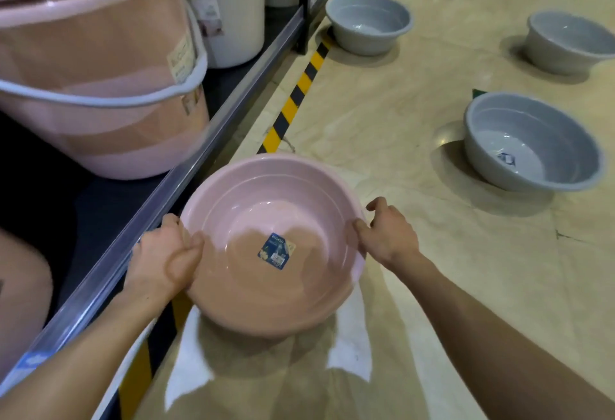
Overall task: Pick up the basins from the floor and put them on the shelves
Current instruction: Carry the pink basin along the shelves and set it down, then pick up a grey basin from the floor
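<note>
Beige floor [399, 113]: three grey basins [368, 22]; shelf [233, 80]: pink buckets [100, 87]

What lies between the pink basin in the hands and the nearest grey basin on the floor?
In the head view, only bare marbled floor separates the pink basin from the nearest grey basin. The right hand grips the pink rim.

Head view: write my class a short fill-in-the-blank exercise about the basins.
1. Both hands hold the ___ basin.
2. The number of grey basins on the floor is ___.
3. A blue ___ lies inside the held basin.
4. The left hand is nearest the ___ edge.

Missing words: pink; three; label; shelf
</note>
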